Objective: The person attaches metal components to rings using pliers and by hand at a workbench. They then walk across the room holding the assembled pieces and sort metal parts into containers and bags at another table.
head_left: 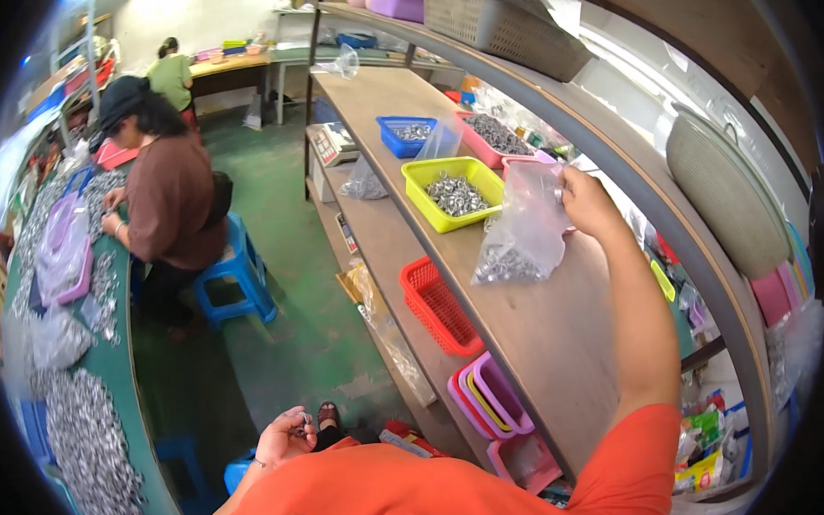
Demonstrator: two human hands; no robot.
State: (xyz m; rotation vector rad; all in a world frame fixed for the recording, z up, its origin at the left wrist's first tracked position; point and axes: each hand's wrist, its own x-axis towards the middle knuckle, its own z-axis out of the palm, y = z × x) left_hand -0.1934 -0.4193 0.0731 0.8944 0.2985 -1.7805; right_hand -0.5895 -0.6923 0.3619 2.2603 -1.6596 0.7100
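The right hand (584,200) is raised over the wooden shelf (560,343) and pinches the top of a clear plastic bag (524,231) between closed fingers. The bag hangs from that grip; its lower end, filled with small metal rings (506,265), rests on or just above the shelf surface, near the shelf's middle. Just beside the bag, toward the far end of the shelf, stands a yellow tray (428,207) holding more metal parts, and beyond it a blue tray (392,140) and a pink tray (479,148). A red basket (436,307) sits on the lower shelf at its front edge. The left hand (287,436) is held low, close to the body, its fingers curled loosely around a few small metal pieces; how many cannot be told. A seated person in a brown shirt (170,202) works at the green table (132,422) to the left, well apart. Risk assessment: the load sits at the bottom of a thin bag held only at its top, so a slack pinch would likely let the bag drop and spill rings over the shelf edge. Tilting the open mouth downward would probably cause the same loss. The loose pieces in the left hand may slip out if its fingers open.
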